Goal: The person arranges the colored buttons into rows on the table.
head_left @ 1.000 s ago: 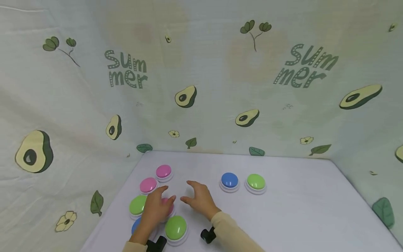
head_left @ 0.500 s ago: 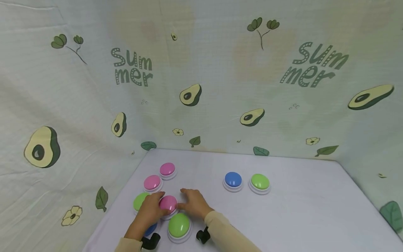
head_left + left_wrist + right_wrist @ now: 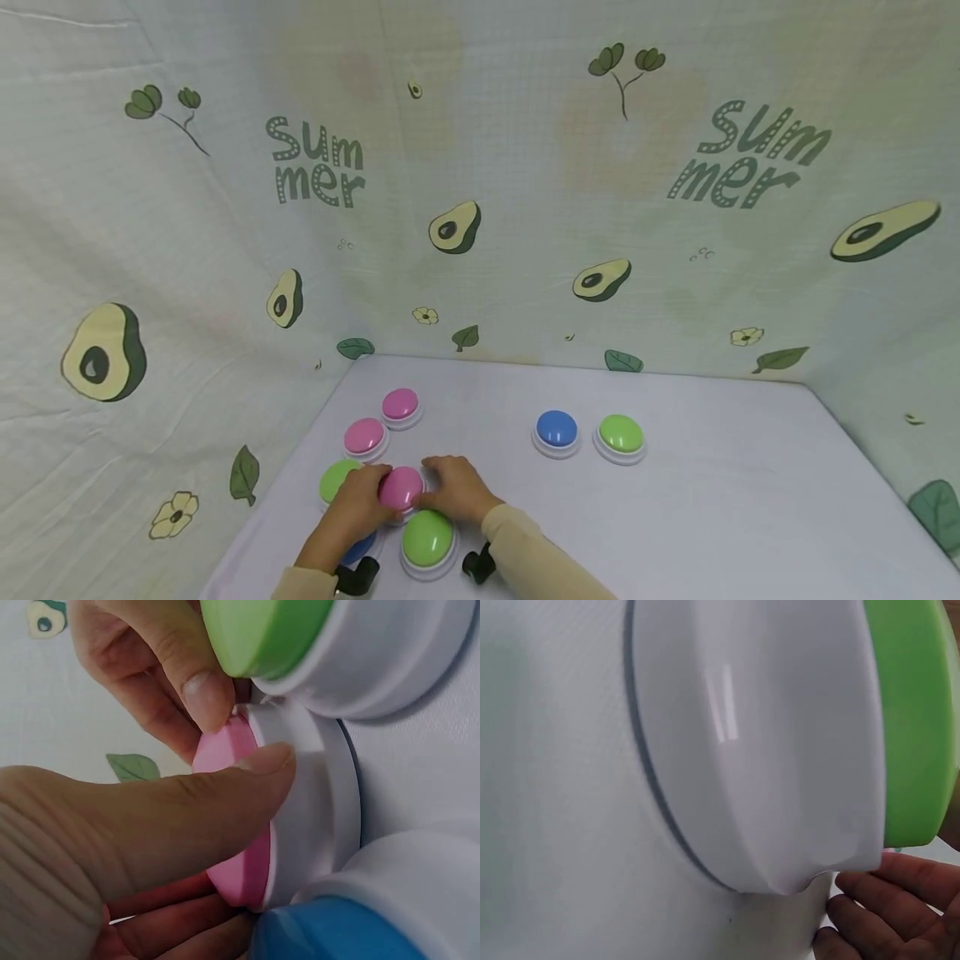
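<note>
Both hands hold a pink push button (image 3: 401, 488) with a white round base, one from each side. My left hand (image 3: 356, 505) grips its left side; in the left wrist view the thumb (image 3: 225, 799) lies across the pink cap and white base, with fingers on the far side. From the right, my right hand (image 3: 459, 490) pinches it, thumb tip at the cap's edge. A green push button (image 3: 427, 538) stands just in front, its white base (image 3: 780, 742) filling much of the right wrist view. Under my left wrist, a blue push button (image 3: 360, 547) is partly covered.
Left of the hands stands another green button (image 3: 337, 478), with two pink buttons (image 3: 363, 436) (image 3: 401, 403) behind it. A blue button (image 3: 557, 428) and a green button (image 3: 621, 434) sit further right on the white table (image 3: 720, 500). Printed cloth (image 3: 510, 150) walls the back and sides.
Both hands have come down and closed in on the pink button from either side. Over the last half second the right hand has drawn slightly nearer. The view has shifted a little.
</note>
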Demonstrator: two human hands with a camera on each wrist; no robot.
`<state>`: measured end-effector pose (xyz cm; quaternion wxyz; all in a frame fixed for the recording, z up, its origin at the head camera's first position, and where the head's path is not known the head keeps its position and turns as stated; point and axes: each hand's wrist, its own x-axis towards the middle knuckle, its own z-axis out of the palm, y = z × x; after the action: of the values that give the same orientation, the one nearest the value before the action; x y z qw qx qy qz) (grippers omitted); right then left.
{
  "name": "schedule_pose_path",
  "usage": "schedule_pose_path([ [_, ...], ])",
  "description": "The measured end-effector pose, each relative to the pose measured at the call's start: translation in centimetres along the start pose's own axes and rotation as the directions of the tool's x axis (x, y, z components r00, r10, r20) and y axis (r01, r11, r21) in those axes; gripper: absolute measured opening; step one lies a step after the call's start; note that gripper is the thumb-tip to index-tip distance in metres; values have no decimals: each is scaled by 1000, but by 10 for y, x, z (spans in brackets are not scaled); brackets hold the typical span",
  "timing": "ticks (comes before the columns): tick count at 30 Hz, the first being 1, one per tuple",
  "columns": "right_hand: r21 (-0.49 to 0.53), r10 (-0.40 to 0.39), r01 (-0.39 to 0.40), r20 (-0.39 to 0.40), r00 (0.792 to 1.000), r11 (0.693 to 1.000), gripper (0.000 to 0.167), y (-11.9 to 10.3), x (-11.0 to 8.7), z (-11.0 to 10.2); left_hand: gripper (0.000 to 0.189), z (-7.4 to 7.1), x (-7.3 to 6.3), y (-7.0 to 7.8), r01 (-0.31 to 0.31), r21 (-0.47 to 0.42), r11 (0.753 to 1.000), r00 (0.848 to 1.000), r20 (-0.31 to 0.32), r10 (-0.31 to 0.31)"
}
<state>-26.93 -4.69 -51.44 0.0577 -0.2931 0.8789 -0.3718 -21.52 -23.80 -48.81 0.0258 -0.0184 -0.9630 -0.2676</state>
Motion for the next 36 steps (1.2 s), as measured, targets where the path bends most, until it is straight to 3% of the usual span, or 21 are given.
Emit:
schedule_pose_path([
  [10,25,-6,5,24,1000,1000,52,1,0,0,61,2,0,-2,-37,-42,998,999,-40,36],
  [18,45,-3,3,2,1000,999,57,6,1,3,66,3,4,2,-11,-40,999,999,-50,9],
  [25,141,3,6,-64,998,990,57,10,0,4,67,-1,7,9,-15,-73,997,996,-90,9],
  [30,282,2,33,-123,992,959,54,10,0,1,64,-4,10,13,-17,-95,995,995,-102,7],
  [36,345,7,58,-184,983,937,53,12,-2,-8,66,-3,17,22,9,-138,990,996,-88,-22],
])
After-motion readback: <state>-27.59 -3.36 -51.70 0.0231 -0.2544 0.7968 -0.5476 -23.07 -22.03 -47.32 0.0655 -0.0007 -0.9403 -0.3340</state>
